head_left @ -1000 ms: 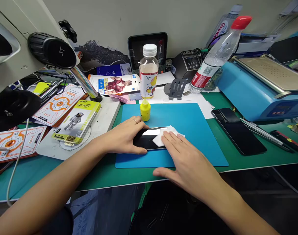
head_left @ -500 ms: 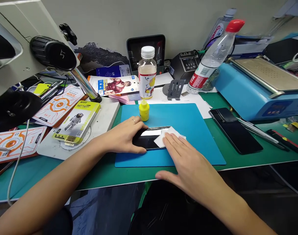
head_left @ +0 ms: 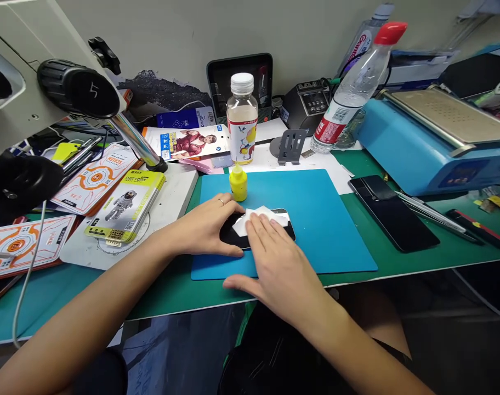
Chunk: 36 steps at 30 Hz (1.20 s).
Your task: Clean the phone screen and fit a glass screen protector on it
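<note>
On the blue mat [head_left: 336, 236] lies a smartphone [head_left: 290, 230] with a dark, glossy face. My left hand [head_left: 203, 227] grips its left end, thumb along the near edge and fingers at the far edge. Under the flat, joined fingers of my right hand [head_left: 283, 269] is a folded white tissue [head_left: 242, 226], pressed onto the phone's face; the right thumb sticks out to the left. Part of the phone is covered by the tissue and both hands. Just beyond my left fingers stands a small yellow bottle [head_left: 238, 185] with a pointed tip.
A drink bottle [head_left: 242, 129] and a tilted red-capped bottle [head_left: 342, 104] stand behind the mat. To the right are another dark phone [head_left: 398, 219], tweezers [head_left: 435, 216] and a blue heating plate [head_left: 422, 148]. A microscope stand [head_left: 138, 142] and a battery box [head_left: 126, 206] occupy the left.
My right hand has slid the tissue leftward across the phone, uncovering its right end. My left hand keeps its grip on the left end. The view has shifted slightly.
</note>
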Each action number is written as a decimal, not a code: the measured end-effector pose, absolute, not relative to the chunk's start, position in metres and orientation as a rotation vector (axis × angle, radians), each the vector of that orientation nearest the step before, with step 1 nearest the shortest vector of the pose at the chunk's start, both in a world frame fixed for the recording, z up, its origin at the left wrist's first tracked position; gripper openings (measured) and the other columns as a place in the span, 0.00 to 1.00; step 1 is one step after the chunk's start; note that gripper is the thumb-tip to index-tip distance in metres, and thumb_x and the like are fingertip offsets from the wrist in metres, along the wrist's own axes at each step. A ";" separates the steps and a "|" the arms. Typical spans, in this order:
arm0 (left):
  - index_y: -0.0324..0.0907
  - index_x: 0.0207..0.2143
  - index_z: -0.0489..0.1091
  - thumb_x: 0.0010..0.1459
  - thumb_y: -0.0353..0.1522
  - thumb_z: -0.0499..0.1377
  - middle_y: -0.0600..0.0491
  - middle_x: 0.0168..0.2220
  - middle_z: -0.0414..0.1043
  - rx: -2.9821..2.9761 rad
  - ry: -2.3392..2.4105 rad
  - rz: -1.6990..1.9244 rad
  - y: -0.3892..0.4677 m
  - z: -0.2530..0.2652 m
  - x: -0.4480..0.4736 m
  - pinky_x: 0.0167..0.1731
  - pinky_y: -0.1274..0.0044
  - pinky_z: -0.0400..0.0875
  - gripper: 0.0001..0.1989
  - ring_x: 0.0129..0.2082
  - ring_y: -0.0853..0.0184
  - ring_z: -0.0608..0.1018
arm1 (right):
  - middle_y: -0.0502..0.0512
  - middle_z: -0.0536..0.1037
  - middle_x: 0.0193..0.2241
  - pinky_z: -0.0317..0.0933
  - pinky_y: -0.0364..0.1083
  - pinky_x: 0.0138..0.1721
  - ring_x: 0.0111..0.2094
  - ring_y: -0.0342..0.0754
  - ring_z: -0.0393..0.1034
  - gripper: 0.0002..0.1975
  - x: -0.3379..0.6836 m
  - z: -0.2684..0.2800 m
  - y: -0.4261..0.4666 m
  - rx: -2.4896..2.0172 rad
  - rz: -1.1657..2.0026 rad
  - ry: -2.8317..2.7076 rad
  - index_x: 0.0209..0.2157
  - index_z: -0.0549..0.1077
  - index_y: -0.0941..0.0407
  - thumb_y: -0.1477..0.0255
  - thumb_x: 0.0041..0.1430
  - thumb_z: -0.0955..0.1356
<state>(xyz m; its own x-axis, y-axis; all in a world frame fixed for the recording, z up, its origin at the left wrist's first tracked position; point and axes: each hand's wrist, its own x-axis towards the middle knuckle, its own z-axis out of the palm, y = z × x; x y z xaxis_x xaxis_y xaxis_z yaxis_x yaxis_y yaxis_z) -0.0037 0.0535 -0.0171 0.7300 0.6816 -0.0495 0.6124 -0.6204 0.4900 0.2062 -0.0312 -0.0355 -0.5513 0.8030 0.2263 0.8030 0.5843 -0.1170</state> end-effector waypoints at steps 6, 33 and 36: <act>0.40 0.64 0.61 0.51 0.55 0.70 0.42 0.50 0.68 2.465 0.911 0.238 0.054 -0.017 -0.008 0.53 0.60 0.72 0.47 0.51 0.50 0.73 | 0.80 0.61 0.69 0.45 0.58 0.74 0.73 0.65 0.53 0.57 0.179 -0.046 -0.037 -1.189 0.129 -2.539 0.68 0.59 0.77 0.37 0.61 0.61; 0.39 0.65 0.66 0.51 0.55 0.70 0.41 0.51 0.67 2.496 0.913 0.160 0.058 -0.016 -0.010 0.53 0.63 0.70 0.46 0.53 0.50 0.71 | 0.73 0.66 0.68 0.61 0.64 0.67 0.68 0.64 0.63 0.39 0.269 -0.037 -0.058 -1.225 -0.183 -2.656 0.68 0.63 0.68 0.50 0.70 0.62; 0.40 0.64 0.67 0.50 0.56 0.70 0.42 0.50 0.68 2.488 0.923 0.174 0.058 -0.017 -0.010 0.53 0.63 0.70 0.46 0.53 0.50 0.72 | 0.75 0.68 0.66 0.61 0.62 0.67 0.68 0.65 0.63 0.43 0.247 -0.035 -0.054 -1.184 -0.117 -2.658 0.65 0.67 0.71 0.47 0.66 0.65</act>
<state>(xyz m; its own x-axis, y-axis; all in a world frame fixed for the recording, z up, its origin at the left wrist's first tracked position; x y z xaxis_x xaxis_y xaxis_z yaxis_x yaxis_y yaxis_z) -0.0096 0.0579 -0.0173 0.7646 0.6428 -0.0455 0.5821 -0.6586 0.4770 0.2475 -0.0537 -0.0345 -0.6476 0.7233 0.2397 0.7415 0.6706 -0.0203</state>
